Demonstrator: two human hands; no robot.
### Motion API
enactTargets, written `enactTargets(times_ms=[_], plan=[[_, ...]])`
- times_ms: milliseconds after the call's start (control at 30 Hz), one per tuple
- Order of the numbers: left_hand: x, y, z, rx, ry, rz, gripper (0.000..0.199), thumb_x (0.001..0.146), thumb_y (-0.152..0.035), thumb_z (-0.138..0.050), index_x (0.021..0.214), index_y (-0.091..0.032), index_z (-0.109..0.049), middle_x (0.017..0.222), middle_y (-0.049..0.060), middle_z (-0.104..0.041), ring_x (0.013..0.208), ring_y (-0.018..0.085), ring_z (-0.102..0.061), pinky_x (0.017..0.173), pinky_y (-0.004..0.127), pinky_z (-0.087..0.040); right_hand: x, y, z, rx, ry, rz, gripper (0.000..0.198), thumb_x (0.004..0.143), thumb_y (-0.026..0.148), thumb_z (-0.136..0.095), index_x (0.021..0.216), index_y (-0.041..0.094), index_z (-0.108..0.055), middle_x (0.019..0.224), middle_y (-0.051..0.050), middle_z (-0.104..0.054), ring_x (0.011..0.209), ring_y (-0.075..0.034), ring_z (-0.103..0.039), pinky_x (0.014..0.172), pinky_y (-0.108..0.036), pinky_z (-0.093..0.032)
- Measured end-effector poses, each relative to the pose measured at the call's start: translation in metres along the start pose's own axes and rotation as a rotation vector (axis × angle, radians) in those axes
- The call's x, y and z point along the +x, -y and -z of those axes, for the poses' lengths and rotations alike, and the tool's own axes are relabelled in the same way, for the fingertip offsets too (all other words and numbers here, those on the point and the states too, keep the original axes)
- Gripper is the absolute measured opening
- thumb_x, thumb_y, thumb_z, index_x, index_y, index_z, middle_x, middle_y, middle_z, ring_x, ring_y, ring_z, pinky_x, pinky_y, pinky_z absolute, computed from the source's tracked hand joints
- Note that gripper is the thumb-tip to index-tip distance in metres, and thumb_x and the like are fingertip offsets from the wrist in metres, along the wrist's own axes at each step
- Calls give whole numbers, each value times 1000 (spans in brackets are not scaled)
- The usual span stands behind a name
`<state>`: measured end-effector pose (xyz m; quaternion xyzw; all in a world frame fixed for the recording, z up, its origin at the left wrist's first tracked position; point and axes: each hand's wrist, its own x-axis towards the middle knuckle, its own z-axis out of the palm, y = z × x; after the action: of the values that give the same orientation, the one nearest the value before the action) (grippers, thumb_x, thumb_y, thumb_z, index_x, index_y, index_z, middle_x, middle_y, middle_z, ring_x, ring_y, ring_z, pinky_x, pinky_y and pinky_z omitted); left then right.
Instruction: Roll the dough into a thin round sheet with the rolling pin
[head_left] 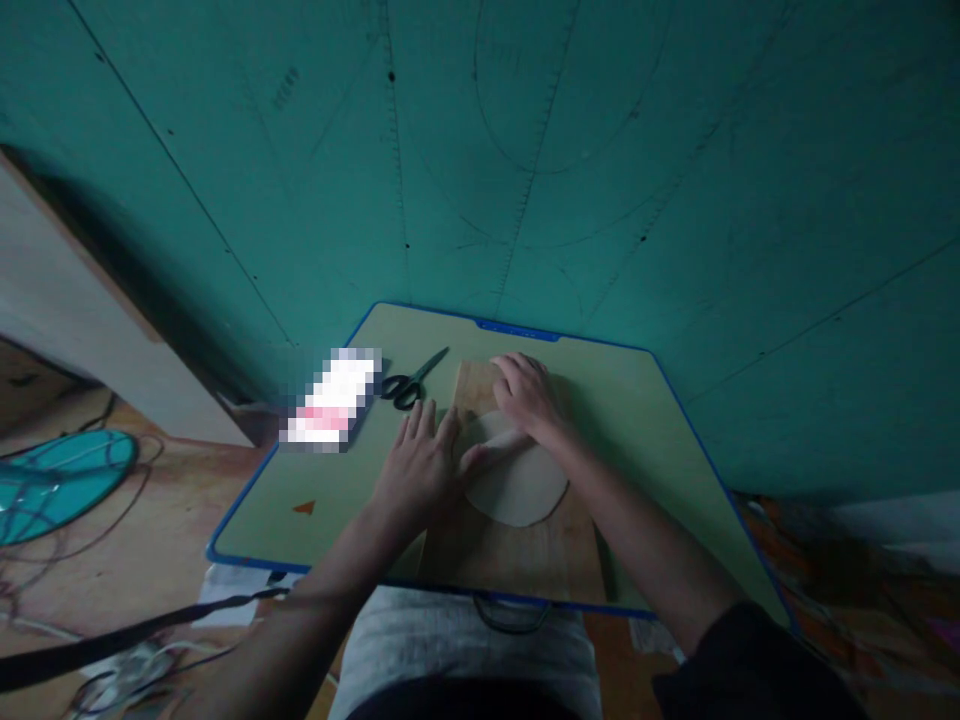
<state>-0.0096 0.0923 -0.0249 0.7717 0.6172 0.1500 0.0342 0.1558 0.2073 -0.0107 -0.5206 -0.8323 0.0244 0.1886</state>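
A round, flat, pale sheet (517, 490) lies on a wooden board (517, 560); I cannot tell its material. A pale ridge or strip (504, 444) runs across its upper part between my hands. My left hand (420, 460) rests at the board's left edge, fingers stretched out and thumb against the sheet's left side. Over the far right part of the board lies my right hand (529, 395), its fingers extended and slightly bent, its palm side hidden. Black-handled scissors (412, 382) lie beyond my left fingertips, blades pointing away to the right.
The board lies on a pale folding table (637, 420) with a blue rim. A blurred-out phone-like object (334, 400) lies at its left edge, and a small orange scrap (304, 508) nearer me. A green wall (480, 180) rises behind. Cables and a turquoise stool top (67, 480) are left.
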Motion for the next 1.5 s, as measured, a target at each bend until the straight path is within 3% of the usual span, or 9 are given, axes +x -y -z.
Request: enactTargets(times_ms=[100,300,467,667,900,1067,1233,1333,1500], plan=[[-26,-23,-8,19,-77,-65,64,97,-47,-53,143,-4,-45,148,32,-45,143,43,-39,107,56,-45,-38,-6,11,-6,-20,12,42,88,15,-40,122,18,-66,124,-11,-67,116,-25,-57,106,-40,-37],[-65,-67,-13,62,-3,-242,62,91,-11,-47,152,-15,-38,157,24,-39,146,37,-36,108,50,-47,-96,-20,22,-107,12,54,46,88,19,-41,129,16,-62,138,-14,-60,134,-28,-46,119,-54,-17],[-64,-56,-9,56,-2,-299,63,88,-7,-44,151,-7,-39,157,21,-39,146,37,-33,111,48,-46,-66,-13,20,-75,131,88,51,88,20,-44,137,18,-59,143,-11,-58,138,-28,-44,122,-54,-11],[-67,-18,-15,-60,-85,-219,61,93,-8,-41,154,-16,-37,157,18,-42,149,33,-29,111,53,-46,-5,12,3,38,218,216,51,89,19,-43,137,17,-58,143,-10,-58,140,-24,-42,123,-48,-12],[-70,2,-9,-145,-125,-145,60,95,-8,-40,154,-20,-37,153,16,-48,146,31,-37,108,50,-50,37,39,-20,68,157,249,45,89,16,-41,129,15,-62,128,-11,-66,123,-24,-54,117,-44,-22],[-70,-22,-9,-167,-96,-295,58,90,-2,-41,146,-13,-48,159,18,-38,149,31,-30,107,44,-51,15,25,-8,95,91,198,45,86,10,-39,119,16,-67,122,-11,-69,116,-23,-57,109,-39,-34],[-69,-48,-7,-138,-6,-293,56,83,4,-42,136,-9,-57,164,16,-26,149,33,-26,110,40,-49,-35,1,7,26,146,197,48,88,17,-41,131,16,-62,134,-12,-62,132,-26,-49,119,-46,-24],[-68,-44,-3,-151,6,-264,59,85,0,-44,142,-12,-52,165,13,-26,149,34,-26,115,47,-43,-39,4,6,-32,213,208,53,89,20,-42,140,14,-56,141,-13,-57,142,-28,-38,123,-51,-14],[-71,-11,4,-133,-7,-168,60,95,-10,-44,154,-21,-38,159,14,-39,148,36,-29,114,61,-39,-6,34,-10,-36,264,211,54,92,21,-41,144,17,-53,150,-9,-53,149,-25,-30,124,-53,-5]])
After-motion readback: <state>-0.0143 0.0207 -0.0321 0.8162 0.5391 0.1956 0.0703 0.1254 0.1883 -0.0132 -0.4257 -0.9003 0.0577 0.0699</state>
